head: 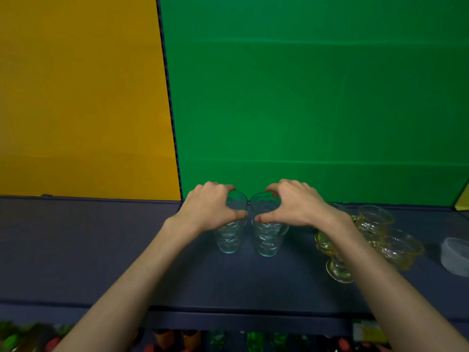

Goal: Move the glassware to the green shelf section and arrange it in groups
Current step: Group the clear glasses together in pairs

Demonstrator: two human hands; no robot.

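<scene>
While the yellow panel [81, 97] on the far left is sitting with nothing in front of it, all the action is happening right of the divider, on the shelf [101, 250] under the green panel [304, 97]. The left hand [210, 207] is wrapping its fingers [239, 214] around the rim of one clear tumbler [228, 240], thumb in front and the rest curled over the back, so it's closed on the glass. Just beside it, the right hand [297, 204] is doing the mirror image on a second tumbler [269, 240]. Both glasses look like they're standing upright on the shelf, very close together, though I can't tell if they're actually touching.

Further right, the amber goblets [373, 232] are bunching up in their own cluster, partly hidden behind the right forearm, and a pale plastic tub [454, 255] is sitting at the edge.

My read: the tumblers are getting set down as a pair in the green section, so this is the placing and grouping step. Next move is probably letting go gently and pulling both hands straight up so nothing tips, then fetching more glassware.

No brands or writing I can read anywhere. The stuff on the lower shelf is too blurry.
</scene>
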